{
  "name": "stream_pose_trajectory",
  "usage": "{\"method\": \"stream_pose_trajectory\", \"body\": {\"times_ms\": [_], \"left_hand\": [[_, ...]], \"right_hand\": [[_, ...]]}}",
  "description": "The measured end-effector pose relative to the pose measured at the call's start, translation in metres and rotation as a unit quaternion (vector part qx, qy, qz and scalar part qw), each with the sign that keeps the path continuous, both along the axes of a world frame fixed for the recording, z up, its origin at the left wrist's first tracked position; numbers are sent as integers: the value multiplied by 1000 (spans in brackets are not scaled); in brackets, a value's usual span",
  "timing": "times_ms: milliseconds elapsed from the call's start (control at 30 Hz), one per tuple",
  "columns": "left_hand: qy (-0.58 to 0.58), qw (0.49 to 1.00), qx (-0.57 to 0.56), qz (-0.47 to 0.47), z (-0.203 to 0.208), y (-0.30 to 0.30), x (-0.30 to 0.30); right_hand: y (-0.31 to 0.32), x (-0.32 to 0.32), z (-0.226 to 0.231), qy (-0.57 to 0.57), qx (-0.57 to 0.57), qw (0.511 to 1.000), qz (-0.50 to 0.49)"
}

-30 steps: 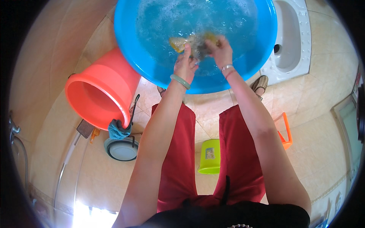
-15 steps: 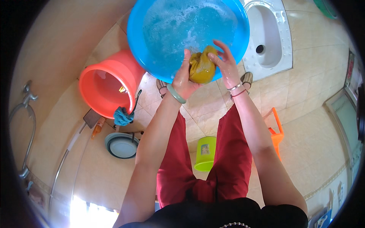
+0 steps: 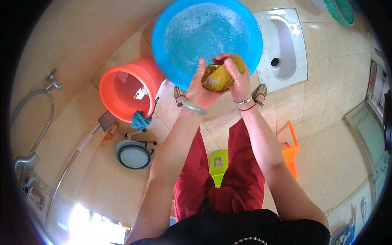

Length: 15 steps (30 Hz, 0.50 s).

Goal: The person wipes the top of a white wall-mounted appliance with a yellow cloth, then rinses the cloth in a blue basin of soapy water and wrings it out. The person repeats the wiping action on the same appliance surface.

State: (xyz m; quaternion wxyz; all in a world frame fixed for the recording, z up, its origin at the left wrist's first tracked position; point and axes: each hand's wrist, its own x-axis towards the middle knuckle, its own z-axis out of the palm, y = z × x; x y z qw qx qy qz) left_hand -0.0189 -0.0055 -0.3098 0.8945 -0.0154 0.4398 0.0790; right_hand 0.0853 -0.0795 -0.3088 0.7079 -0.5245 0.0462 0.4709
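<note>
A wet, mustard-yellow cloth [image 3: 217, 79] is bunched into a ball between my two hands, over the near rim of a large blue basin [image 3: 157, 38]. My left hand [image 3: 201, 89], below a pale green bangle, cups the cloth from the left with its thumb up. From the right, my right hand [image 3: 239, 81] curls its fingers over the cloth; part of it is hidden under them. Cloudy, sudsy water [image 3: 204, 38] fills the basin.
A coral bucket [image 3: 107, 87] stands tilted left of the basin, a teal cloth [image 3: 141, 121] at its rim. At right lie a white squat toilet [image 3: 300, 49] and an orange plastic frame [image 3: 290, 157]. Grey basins [image 3: 134, 157] and a lime-green plastic piece [image 3: 218, 163] are nearer me.
My right hand has closed in, its fingers now wrapped over the cloth instead of spread beside it. The cloth is more tightly bunched. The whole view has shifted somewhat.
</note>
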Motion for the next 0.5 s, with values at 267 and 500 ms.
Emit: {"method": "stream_pose_trajectory", "body": {"times_ms": [267, 500], "left_hand": [[206, 771, 602, 14, 60, -22, 40], [82, 466, 862, -182, 96, 2, 31]], "right_hand": [[17, -8, 36, 245, 66, 952, -169], [15, -3, 27, 320, 167, 932, 30]]}}
